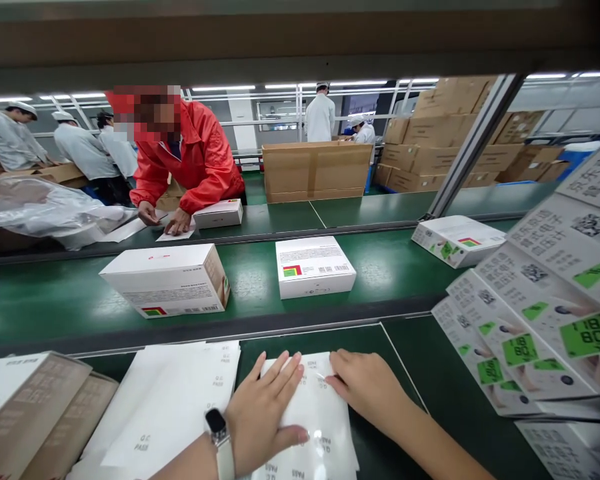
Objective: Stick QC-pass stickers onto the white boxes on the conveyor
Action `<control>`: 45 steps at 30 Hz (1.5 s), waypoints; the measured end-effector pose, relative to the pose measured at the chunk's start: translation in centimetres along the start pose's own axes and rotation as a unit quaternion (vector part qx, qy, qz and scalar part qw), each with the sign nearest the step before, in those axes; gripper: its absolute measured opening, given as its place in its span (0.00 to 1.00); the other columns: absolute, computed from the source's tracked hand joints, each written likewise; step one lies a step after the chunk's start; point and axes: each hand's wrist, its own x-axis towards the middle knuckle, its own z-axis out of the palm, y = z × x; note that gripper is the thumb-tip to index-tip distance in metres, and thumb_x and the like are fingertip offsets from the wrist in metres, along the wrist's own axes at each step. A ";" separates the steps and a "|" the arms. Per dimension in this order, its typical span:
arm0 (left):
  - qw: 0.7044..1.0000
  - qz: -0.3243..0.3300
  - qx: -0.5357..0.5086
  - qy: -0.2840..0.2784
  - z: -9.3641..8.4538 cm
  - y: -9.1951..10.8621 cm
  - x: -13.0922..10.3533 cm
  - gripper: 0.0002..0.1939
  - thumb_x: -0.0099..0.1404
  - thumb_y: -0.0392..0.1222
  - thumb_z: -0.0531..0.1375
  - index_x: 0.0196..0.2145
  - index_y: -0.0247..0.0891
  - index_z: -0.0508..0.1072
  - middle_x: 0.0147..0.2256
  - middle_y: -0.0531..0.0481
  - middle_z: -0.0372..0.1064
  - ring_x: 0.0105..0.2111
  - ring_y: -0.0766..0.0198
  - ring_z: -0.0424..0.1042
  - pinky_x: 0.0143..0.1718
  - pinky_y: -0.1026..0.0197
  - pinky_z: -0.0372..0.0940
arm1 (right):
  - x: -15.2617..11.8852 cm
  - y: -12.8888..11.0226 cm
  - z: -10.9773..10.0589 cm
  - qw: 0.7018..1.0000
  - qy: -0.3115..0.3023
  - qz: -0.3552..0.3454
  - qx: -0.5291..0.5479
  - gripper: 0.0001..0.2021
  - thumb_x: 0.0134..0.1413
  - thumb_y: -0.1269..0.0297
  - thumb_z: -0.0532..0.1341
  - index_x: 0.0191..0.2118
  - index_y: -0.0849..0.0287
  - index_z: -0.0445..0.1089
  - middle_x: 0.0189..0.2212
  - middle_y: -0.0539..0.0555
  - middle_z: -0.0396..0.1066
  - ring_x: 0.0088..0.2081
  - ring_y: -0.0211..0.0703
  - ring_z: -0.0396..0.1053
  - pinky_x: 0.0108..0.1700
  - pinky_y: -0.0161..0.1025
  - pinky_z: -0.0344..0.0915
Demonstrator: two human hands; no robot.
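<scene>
My left hand (265,410), a watch (217,427) on its wrist, lies flat with fingers stretched over a glossy white sticker sheet (320,427) printed "Q.C. PASS". At the sheet's upper right corner, the thumb and curled fingers of my right hand (365,387) pinch its edge. The sheet seems to lie on others, though my hands cover part of it. To the left is a pile of similar white sheets (180,393), marked "Q.C. PASS" too.
White boxes (315,263) stand on a green conveyor (253,267) ahead. Brown-sided boxes (45,407) sit at left; printed cartons (535,327) are stacked at right. Across the belt, a person in a red jacket (200,147) leans over papers. A metal post (475,143) rises at right.
</scene>
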 end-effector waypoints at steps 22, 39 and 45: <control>0.977 -0.157 -0.071 0.128 -7.3 -12.7 10.9 0.27 0.61 0.60 0.42 0.55 0.48 0.54 0.58 0.52 0.42 0.58 0.50 0.39 0.52 0.39 0.38 | 19.0 7.5 -3.5 0.941 -0.024 -0.078 0.327 0.16 0.39 0.52 0.60 0.19 0.59 0.57 0.17 0.45 0.60 0.21 0.33 0.56 0.22 0.30 0.51; 0.972 -0.161 0.072 0.157 -5.7 -13.7 8.6 0.22 0.61 0.56 0.47 0.53 0.55 0.56 0.56 0.53 0.49 0.54 0.43 0.46 0.48 0.36 0.41 | 18.6 6.3 -3.1 0.980 0.108 -0.016 0.164 0.13 0.46 0.53 0.55 0.22 0.56 0.59 0.22 0.48 0.67 0.23 0.38 0.62 0.22 0.32 0.48; 0.973 -0.124 -0.093 0.171 -6.1 -17.2 4.3 0.26 0.57 0.54 0.55 0.53 0.52 0.57 0.56 0.53 0.49 0.57 0.51 0.43 0.54 0.45 0.38 | 18.8 7.3 -0.8 0.899 0.217 0.070 0.374 0.17 0.44 0.47 0.55 0.22 0.57 0.58 0.18 0.48 0.62 0.20 0.37 0.59 0.21 0.33 0.52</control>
